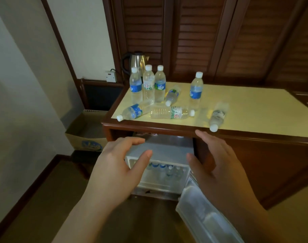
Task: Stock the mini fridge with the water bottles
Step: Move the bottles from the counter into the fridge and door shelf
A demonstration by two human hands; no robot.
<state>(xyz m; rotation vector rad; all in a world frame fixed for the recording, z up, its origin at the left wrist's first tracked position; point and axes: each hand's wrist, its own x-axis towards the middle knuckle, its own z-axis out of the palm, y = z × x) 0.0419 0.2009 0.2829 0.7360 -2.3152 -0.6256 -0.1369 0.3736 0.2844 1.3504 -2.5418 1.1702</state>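
Eight water bottles (159, 84) left on the cabinet top (246, 109): four upright, four on their sides. Mini fridge (160, 151) below, door (202, 214) open, several bottles already shelved; count unclear through glare. My left hand (118, 169) and right hand (219, 165) hover open, holding nothing. Lower fridge interior hidden.

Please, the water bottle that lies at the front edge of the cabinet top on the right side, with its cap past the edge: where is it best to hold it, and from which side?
Probably grip the bottle around its labelled middle, coming from above with the right hand, which is empty and nearest. It lies on its side with the cap pointing toward the person, overhanging the cabinet top, so a push on the cap could roll it off.
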